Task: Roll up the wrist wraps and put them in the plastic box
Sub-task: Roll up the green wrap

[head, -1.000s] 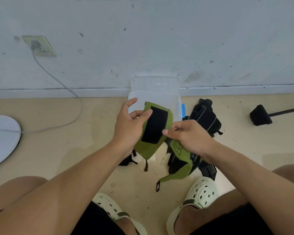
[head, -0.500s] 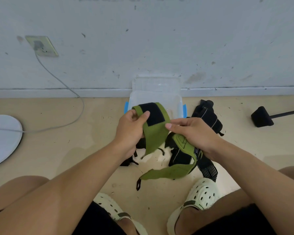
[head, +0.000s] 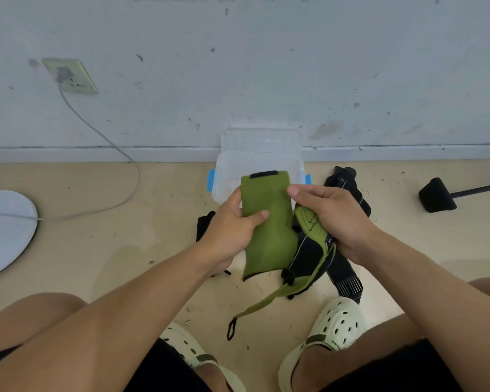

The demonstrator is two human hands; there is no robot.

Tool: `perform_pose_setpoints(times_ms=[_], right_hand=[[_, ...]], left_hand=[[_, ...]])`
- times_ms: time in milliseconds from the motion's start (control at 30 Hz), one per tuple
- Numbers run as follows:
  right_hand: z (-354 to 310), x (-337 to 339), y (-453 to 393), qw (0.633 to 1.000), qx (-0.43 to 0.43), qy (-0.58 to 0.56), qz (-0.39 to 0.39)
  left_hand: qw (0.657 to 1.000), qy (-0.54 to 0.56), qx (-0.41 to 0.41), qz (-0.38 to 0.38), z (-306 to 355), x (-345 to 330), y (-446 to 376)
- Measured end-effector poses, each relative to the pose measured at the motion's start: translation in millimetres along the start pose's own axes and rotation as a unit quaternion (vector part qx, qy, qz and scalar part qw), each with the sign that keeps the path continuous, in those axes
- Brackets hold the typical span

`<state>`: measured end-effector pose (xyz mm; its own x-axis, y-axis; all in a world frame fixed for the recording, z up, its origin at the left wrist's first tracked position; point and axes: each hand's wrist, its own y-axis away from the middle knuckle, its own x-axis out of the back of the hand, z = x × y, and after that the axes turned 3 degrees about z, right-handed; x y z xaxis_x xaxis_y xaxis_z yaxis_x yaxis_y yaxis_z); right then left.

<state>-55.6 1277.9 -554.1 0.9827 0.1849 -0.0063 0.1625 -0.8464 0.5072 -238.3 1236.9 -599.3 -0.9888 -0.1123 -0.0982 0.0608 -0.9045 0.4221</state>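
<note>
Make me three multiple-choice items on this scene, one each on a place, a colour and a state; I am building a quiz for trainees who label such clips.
1. Where does the plastic box stand?
A. on the floor against the wall
B. on the person's lap
C. on the white disc at the left

2. What colour is the wrist wrap held up in both hands?
A. red
B. green
C. white

3. What state is that wrap in?
A. rolled tight and lying in the box
B. flat and unrolled, its thin tail hanging toward the floor
C. lying untouched on the floor

Answers:
1 A: the box sits on the floor at the skirting, its lid leaning on the wall.
2 B: the cloth is olive green with a black strip at its top edge.
3 B: the left hand and right hand grip a flat panel; no roll shows.
</note>
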Motion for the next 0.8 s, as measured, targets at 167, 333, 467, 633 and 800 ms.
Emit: perform_pose_setpoints(times_ms=[167, 333, 467, 633, 800], right_hand=[[8.1, 1.5, -0.7, 0.989, -0.049, 0.127, -0.066], [8.6, -1.8, 0.5, 0.988, -0.006, 0.15, -0.032], [7.3, -0.5, 0.4, 0.992, -0.002, 0.126, -0.02], [6.3, -1.5, 2.0, 0.992, 0.004, 0.125, -0.029], [7.1, -0.7, 0.6, 0.991, 0.06, 0.117, 0.007]], left_hand=[[0.993, 0.086, 0.027, 0.078, 11.4, 4.6, -5.7], [0.991, 0.087, 0.098, 0.013, 15.5, 2.6, -0.7], [0.993, 0.043, 0.102, -0.036, 12.7, 1.2, 1.1], [0.991, 0.075, 0.059, 0.091, 6.1, 3.4, -6.1], [0.984, 0.052, 0.024, 0.17, 5.0, 10.6, -13.9]])
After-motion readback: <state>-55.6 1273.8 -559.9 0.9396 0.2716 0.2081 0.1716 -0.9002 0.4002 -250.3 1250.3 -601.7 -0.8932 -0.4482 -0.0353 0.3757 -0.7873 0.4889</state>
